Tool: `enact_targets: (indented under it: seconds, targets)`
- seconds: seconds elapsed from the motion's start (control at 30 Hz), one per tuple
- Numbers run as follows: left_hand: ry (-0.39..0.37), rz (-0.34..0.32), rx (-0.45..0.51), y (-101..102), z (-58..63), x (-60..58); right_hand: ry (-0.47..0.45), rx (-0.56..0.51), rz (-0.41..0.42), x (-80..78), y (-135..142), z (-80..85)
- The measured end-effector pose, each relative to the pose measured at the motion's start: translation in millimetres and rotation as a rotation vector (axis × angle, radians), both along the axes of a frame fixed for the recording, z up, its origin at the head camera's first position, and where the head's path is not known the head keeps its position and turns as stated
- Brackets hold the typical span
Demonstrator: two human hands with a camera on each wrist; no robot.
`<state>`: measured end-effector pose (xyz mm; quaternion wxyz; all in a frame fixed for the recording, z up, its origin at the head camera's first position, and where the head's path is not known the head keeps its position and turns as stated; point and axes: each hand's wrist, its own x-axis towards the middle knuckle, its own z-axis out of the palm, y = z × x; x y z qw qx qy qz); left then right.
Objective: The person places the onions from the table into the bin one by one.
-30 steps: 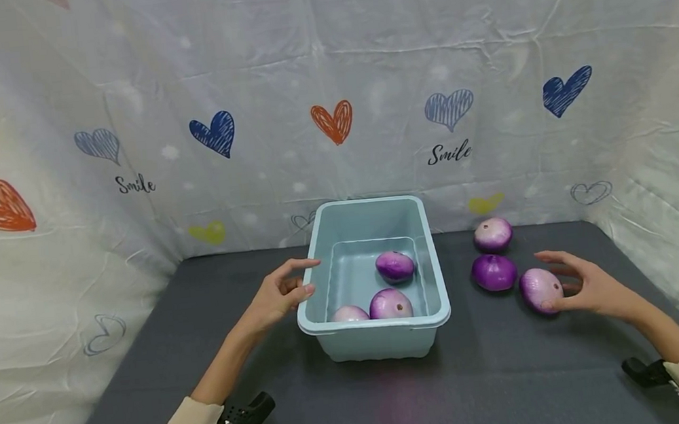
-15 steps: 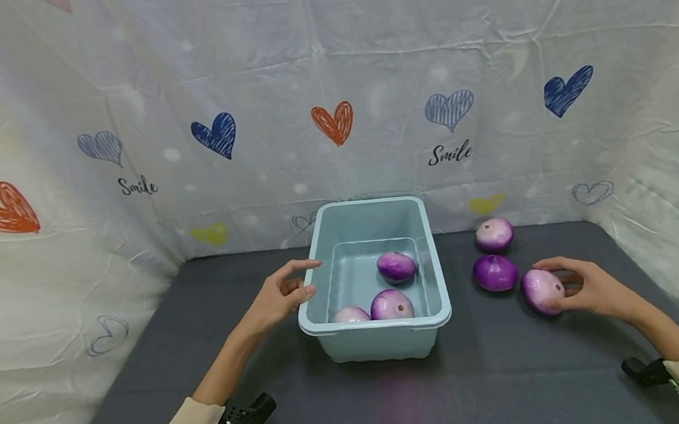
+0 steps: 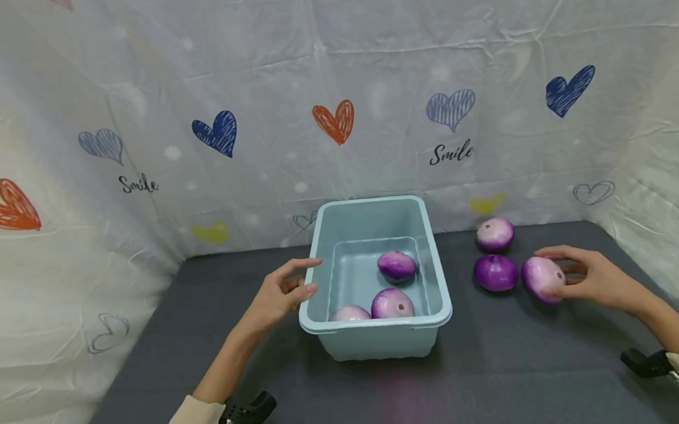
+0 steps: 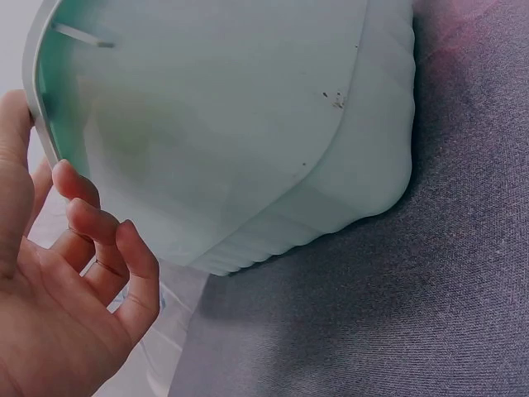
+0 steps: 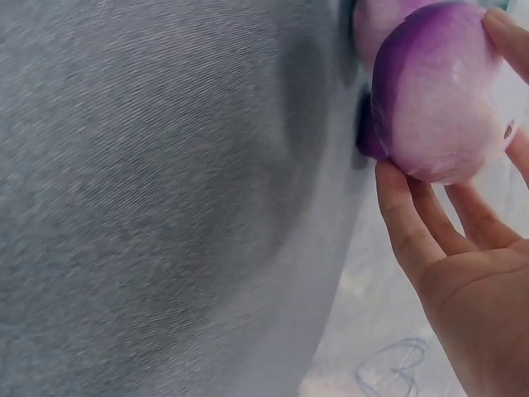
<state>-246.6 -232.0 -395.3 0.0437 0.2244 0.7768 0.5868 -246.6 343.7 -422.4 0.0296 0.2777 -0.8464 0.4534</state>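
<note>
In the head view, my right hand [image 3: 591, 276] grips a pale purple onion [image 3: 542, 279] between thumb and fingers. The right wrist view shows that onion [image 5: 442, 91] with fingertips against its underside and the thumb across its side. It sits just above the dark table, beside a deeper purple onion [image 3: 495, 273]. My left hand [image 3: 277, 296] holds the left rim of a light blue plastic bin [image 3: 376, 342], index finger and thumb over the edge. In the left wrist view, the other fingers [image 4: 136, 273] curl beside the bin's outer wall.
Inside the bin lie a purple onion [image 3: 396, 266] and two paler ones, one at front centre [image 3: 391, 304]. Another onion [image 3: 495, 234] stands at the table's back right. A white curtain with printed hearts [image 3: 333, 122] hangs behind the dark tabletop [image 3: 491, 388].
My right hand has closed around the pale onion and lifted it slightly off the table. The left hand stays at the bin's rim.
</note>
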Motion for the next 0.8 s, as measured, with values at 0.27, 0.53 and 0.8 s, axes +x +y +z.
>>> enact_targets:
  seconds: [0.27, 0.53, 0.8]
  targets:
    - [-0.012, 0.011, -0.013, -1.2, 0.7, 0.5, -0.006, 0.018, -0.025, -5.2, -7.3, 11.8]
    - [-0.028, 0.008, -0.020, -3.7, 0.8, 2.5, -0.037, -0.007, -0.036, -12.2, -16.4, 24.1]
    - [-0.020, 0.005, -0.008, -4.2, -0.4, 1.6, -0.056, -0.031, -0.072, -14.8, -28.2, 34.3]
